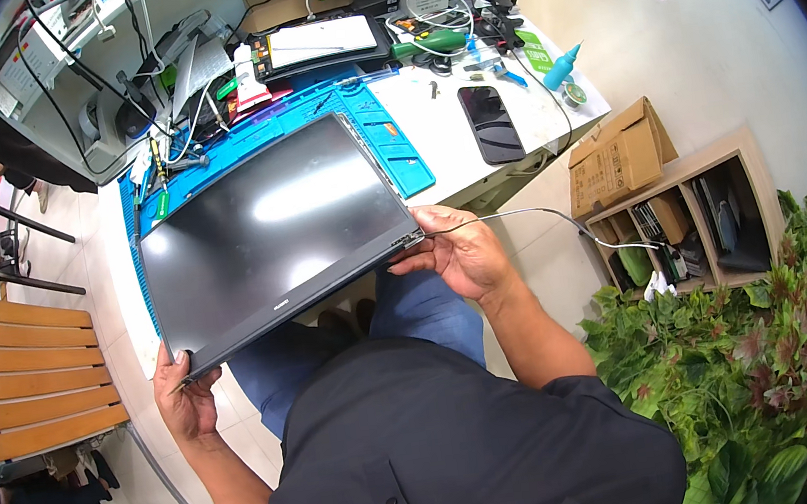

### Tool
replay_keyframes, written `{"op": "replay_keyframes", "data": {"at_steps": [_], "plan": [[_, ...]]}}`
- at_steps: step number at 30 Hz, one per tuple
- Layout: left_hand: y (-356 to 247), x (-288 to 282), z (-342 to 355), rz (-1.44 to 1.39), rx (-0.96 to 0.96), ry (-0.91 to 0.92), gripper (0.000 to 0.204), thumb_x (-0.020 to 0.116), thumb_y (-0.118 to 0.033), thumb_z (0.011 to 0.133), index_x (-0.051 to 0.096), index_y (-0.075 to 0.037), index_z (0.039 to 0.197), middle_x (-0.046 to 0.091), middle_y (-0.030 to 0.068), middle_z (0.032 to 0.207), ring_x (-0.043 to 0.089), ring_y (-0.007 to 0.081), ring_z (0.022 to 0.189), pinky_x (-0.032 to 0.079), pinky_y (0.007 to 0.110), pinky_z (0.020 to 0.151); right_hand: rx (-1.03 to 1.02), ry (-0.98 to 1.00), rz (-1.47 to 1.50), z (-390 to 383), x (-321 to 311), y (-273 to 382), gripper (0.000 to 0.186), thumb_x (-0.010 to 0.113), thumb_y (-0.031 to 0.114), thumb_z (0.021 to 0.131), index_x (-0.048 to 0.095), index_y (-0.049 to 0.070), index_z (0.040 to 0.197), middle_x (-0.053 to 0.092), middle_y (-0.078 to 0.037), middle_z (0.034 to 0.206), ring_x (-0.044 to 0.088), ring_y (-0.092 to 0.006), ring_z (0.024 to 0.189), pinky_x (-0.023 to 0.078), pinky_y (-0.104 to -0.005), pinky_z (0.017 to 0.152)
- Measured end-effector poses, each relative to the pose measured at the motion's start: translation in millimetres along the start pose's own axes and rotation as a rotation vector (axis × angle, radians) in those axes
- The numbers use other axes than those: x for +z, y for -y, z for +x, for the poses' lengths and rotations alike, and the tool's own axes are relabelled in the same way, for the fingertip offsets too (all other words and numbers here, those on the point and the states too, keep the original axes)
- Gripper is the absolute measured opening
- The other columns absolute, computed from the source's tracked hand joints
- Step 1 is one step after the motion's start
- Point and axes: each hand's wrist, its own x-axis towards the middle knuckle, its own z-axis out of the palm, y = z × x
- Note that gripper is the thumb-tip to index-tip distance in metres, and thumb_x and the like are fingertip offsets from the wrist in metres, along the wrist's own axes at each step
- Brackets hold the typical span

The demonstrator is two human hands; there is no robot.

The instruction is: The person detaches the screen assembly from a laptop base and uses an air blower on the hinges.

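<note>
Laptop screen (270, 233), dark and glossy, is held slantwise between both hands, its far part above the blue mat (411, 176) on the white tabletop (447, 158) and its near edge above the person's thighs; whether it touches the mat, I cannot tell. Its left side sits nearer the person than its right. At the near left corner the left hand (187, 397) pinches the edge, thumb up against the rim and fingers curled in below, the forearm rising from the lower left. At the near right corner the right hand (464, 253) pinches beside the metal hinge (407, 241), fingers partly bent, wrist turned inward, the forearm slanting up from the lower right. Across this hand runs a thin cable (539, 210) toward the right. Farther right on the tabletop lies a black phone (492, 125).
</note>
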Motion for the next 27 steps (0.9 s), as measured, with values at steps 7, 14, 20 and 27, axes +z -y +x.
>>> {"op": "replay_keyframes", "data": {"at_steps": [7, 14, 20, 27], "plan": [[2.8, 16.1, 2.1, -0.075, 0.057, 0.04, 0.048, 0.058, -0.007, 0.106, 0.048, 0.007, 0.151, 0.073, 0.0176, 0.123, 0.079, 0.0245, 0.101, 0.071, 0.038, 0.079, -0.218, 0.296, 0.194, 5.8, 16.8, -31.5, 0.094, 0.052, 0.076, 0.101, 0.044, 0.002, 0.159, 0.055, -0.021, 0.155, 0.055, -0.0414, 0.143, 0.048, -0.068, 0.115], [-5.2, 64.5, 27.5, -0.153, 0.099, 0.15, 0.044, 0.058, -0.005, 0.104, 0.051, 0.008, 0.146, 0.074, 0.0206, 0.121, 0.08, 0.0267, 0.098, 0.073, 0.039, 0.076, -0.334, 0.325, 0.162, 16.2, 53.3, -26.2, 0.062, 0.055, 0.042, 0.109, 0.047, 0.004, 0.157, 0.059, -0.021, 0.153, 0.058, -0.0454, 0.14, 0.051, -0.0693, 0.111], [-4.8, 105.4, 30.7, -0.067, 0.105, 0.203, 0.047, 0.056, -0.011, 0.108, 0.046, 0.007, 0.151, 0.074, 0.0217, 0.118, 0.081, 0.0287, 0.093, 0.072, 0.04, 0.075, -0.248, 0.107, 0.182, 26.6, 45.0, -21.2, 0.028, 0.061, 0.012, 0.104, 0.069, -0.004, 0.125, 0.075, -0.018, 0.124, 0.075, -0.0334, 0.113, 0.062, -0.0537, 0.1], [10.0, 54.7, 3.4, 0.178, -0.466, 0.697, 0.068, 0.042, -0.053, 0.116, 0.065, 0.009, 0.13, 0.077, 0.0225, 0.098, 0.08, 0.031, 0.089, 0.066, 0.035, 0.072, -0.389, -0.067, 0.161, -15.5, 30.2, 16.0, 0.024, 0.064, 0.012, 0.097, 0.075, -0.001, 0.112, 0.077, -0.015, 0.116, 0.074, -0.0269, 0.114, 0.058, -0.0448, 0.103]]}}
